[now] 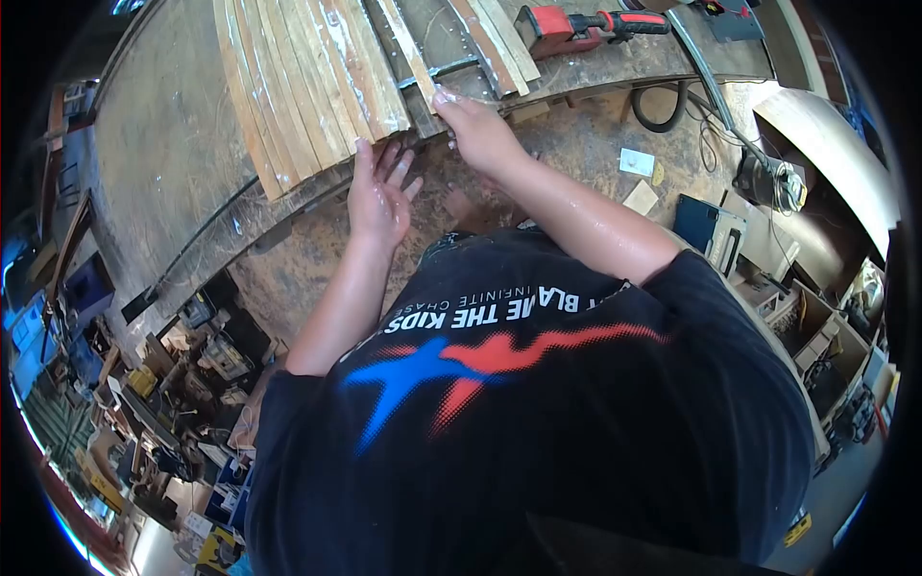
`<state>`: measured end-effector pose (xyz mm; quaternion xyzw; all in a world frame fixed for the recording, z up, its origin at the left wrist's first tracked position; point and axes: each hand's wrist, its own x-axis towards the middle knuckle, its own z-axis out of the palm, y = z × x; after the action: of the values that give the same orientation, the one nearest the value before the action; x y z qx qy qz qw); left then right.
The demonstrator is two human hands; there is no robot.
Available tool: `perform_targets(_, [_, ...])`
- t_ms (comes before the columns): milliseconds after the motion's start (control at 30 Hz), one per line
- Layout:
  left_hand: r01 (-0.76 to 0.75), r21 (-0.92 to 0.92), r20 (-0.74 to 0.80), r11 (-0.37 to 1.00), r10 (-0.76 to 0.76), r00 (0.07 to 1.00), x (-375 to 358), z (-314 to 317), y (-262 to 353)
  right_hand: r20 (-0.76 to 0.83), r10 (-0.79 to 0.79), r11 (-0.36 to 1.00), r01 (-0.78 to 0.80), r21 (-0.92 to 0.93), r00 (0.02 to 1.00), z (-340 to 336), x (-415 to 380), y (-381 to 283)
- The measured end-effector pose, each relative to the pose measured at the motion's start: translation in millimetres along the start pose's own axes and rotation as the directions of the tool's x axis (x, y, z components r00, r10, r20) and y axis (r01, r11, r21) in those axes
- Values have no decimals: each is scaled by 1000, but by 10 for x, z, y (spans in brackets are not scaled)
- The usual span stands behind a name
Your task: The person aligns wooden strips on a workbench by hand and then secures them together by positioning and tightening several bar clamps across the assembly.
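Note:
My right hand [468, 127] is closed on the near end of a narrow wooden strip [411, 60], which lies over a gap at the workbench edge. My left hand [380, 195] is open, palm up and fingers apart, just below the ends of a row of wooden strips [298, 77]. White smears, like glue, mark these strips and both hands. More strips [492, 43] lie to the right of the gap, where a dark crosspiece [451, 70] shows.
A red and black tool [576, 29] rests on the workbench [163, 144] at the upper right. A black hose [661, 110] hangs by its edge. Boxes with tools [816, 355] stand at the right, and cluttered tools [163, 413] lie at the lower left.

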<state>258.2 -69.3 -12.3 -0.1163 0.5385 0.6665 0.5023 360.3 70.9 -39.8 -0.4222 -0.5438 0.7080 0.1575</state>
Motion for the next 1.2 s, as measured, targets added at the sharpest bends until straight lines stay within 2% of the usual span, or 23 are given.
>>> perform_targets(33, [4,28,21,1000,-4,1000,29,-12,24,28,3,1000,-3,-7,1000,6,5,-36])
perform_targets(67, [-7,5,9,1000,7,1000,51,-15,42,56,6,1000,-5,-17,998,9,11,-81])
perform_targets(167, [-66,-42,102,997,70,992,203,-59,57,137,31,999,-30,-11,990,85,4,-158])
perform_targets(200, [-66,-103,79,992,74,994,203,-15,73,120,14,1000,-12,-14,993,131,-8,-160])
perform_targets(300, [-83,-159,75,984,96,993,239,-3,67,100,55,987,-70,147,993,195,-101,-184])
perform_targets(400, [-67,-182,92,981,85,992,265,-27,52,151,84,941,-129,313,985,251,-145,-127])
perform_targets(600, [-51,-130,117,990,66,991,245,-21,57,121,50,974,-75,213,991,246,-127,-92])
perform_targets(700, [-51,-113,144,992,67,987,260,-57,31,65,-64,975,49,218,996,265,-90,28])
perform_targets(800, [-60,-37,200,998,66,977,111,-108,80,-27,74,974,-67,218,997,154,-154,-45])
perform_targets(900, [-4,95,163,995,-12,987,-73,-596,155,120,146,982,-158,99,982,-333,-303,-65])
perform_targets(933, [-2,96,58,995,-4,998,-143,-800,232,140,195,972,-210,101,971,-533,-385,-98])
perform_targets(967, [-2,97,-48,995,7,999,-195,-994,339,88,228,970,-234,67,970,-730,-448,-94])
perform_targets(1000, [-57,65,-225,996,70,972,-252,-1147,463,-23,247,968,-245,54,969,-909,-463,-97])
perform_targets(1033, [-114,44,-398,993,122,909,-286,-1309,591,-115,291,940,-262,221,950,-1089,-384,-32])
perform_targets(1100, [-279,159,-312,947,316,896,-173,-1824,826,-159,228,950,-184,252,961,-1280,-200,-79])
perform_targets(1200, [-445,368,-70,816,502,862,-10,-1565,1112,-16,208,873,-178,455,978,-1073,6,-433])
